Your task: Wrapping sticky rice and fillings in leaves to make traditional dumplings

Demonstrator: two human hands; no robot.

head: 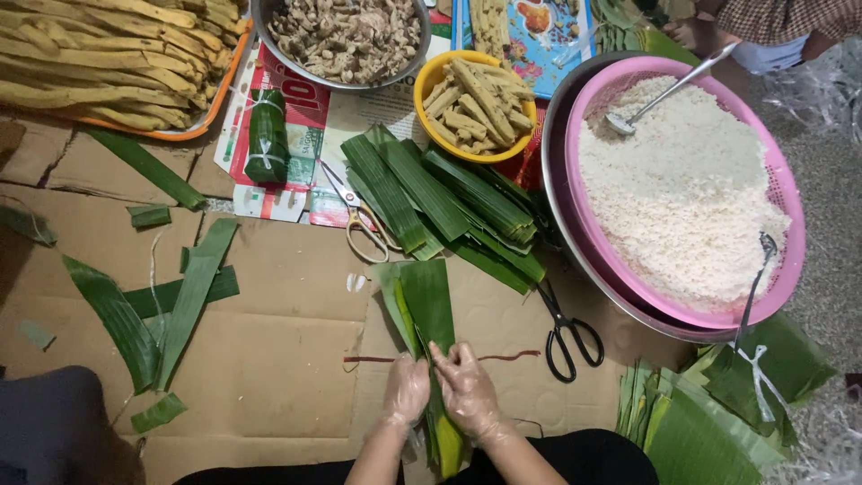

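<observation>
Both hands gloved, working low centre over the cardboard floor (pixel 269 359). Left hand (pixel 406 388) and right hand (pixel 469 391) sit side by side on a stack of long green leaves (pixel 426 305), fingers together and pressed flat on the leaf, thumbs near the midline; not gripping anything else.

Step in hand, my read: lining up or overlapping leaves into a wrapper base. The next move needs the leaves kept aligned while one hand lets go.

Just right of the hands: black scissors (pixel 567 337). Left: loose leaf strips (pixel 184 301). Further out: a fan of cut leaves (pixel 440 202), gold-handled scissors (pixel 359 216), one tied green parcel (pixel 267 135). Far side: yellow bowl (pixel 429 85) of yellow sticks, metal bowl (pixel 269 27) of chopped filling, pink basket (pixel 790 193) of white rice with a spoon (pixel 669 90).
</observation>
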